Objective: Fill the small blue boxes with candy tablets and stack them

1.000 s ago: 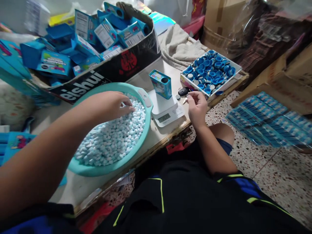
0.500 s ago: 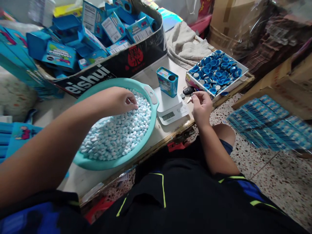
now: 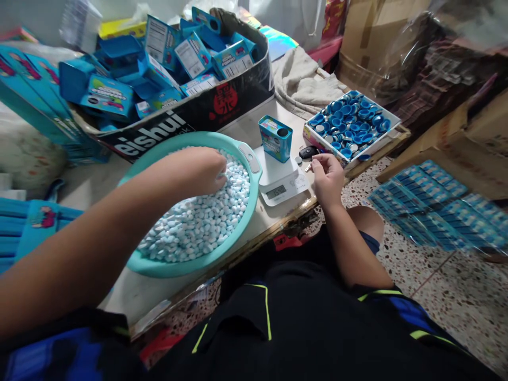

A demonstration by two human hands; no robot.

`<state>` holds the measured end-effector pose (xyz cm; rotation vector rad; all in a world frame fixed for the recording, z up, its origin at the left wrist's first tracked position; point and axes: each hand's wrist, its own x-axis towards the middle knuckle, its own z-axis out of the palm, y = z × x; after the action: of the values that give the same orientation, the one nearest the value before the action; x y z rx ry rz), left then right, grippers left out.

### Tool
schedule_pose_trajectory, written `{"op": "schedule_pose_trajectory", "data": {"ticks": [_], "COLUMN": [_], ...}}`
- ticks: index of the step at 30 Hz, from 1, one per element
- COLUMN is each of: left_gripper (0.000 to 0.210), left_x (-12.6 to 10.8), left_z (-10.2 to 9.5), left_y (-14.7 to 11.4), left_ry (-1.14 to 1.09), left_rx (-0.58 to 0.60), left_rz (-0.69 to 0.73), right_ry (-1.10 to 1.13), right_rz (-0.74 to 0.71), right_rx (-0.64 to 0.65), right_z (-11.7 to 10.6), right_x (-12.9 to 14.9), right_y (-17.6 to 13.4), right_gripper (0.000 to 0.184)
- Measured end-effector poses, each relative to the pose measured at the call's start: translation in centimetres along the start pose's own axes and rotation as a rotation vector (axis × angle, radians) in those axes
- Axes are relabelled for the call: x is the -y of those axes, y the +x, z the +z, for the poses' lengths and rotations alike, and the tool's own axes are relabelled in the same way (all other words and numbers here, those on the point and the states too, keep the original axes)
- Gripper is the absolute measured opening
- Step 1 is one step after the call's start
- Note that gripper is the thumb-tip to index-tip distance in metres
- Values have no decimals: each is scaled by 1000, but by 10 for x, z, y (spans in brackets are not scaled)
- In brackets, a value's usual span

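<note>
Since the blue container (image 3: 275,143) is standing upright on the scale (image 3: 291,189) between your hands, its tall axis is pointing up and its round opening is sitting at the top end nearer your right side. It's lying right of and a bit beyond your left hand (image 3: 210,172), left of and just beyond your right hand (image 3: 329,175); the right is looking nearer. Rim of the bowl (image 3: 170,270) is running between left hand and scale.

Hands are staying well apart. Left is dipping into the bowl at the white-blue pieces (image 3: 190,233), fingers curling down and in; can't tell what it's gripping. Right is resting by the table (image 3: 246,124) edge, thumb and fingertips coming close together at the key (image 3: 308,168); can't tell if they're pinching anything. Key fob (image 3: 308,152) and small disc (image 3: 298,160) are lying just beside, box (image 3: 317,142) of caps (image 3: 353,119) sitting beyond
</note>
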<state>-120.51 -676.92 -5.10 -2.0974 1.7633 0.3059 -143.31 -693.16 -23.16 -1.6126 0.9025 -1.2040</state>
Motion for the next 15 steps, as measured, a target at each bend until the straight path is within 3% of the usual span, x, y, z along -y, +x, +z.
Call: {"op": "schedule_pose_trajectory", "data": {"ticks": [4,10,15], "left_gripper": [25,29,39], "left_x": [-20,-6,-2], "left_z": [-10,-11,-36], "left_y": [-7,-6,2], "left_ry": [148,207,240], "left_rx": [105,61,-54], "left_rz": [-91,-31,-47], "right_ry": [-12,10,-3], "right_rz": [3,13,16], "right_rx": [-1,6,31], "right_z": [0,0,0], "right_x": [0,1,1], "right_y": [-1,-2,-2], "right_gripper": [15,15,15]}}
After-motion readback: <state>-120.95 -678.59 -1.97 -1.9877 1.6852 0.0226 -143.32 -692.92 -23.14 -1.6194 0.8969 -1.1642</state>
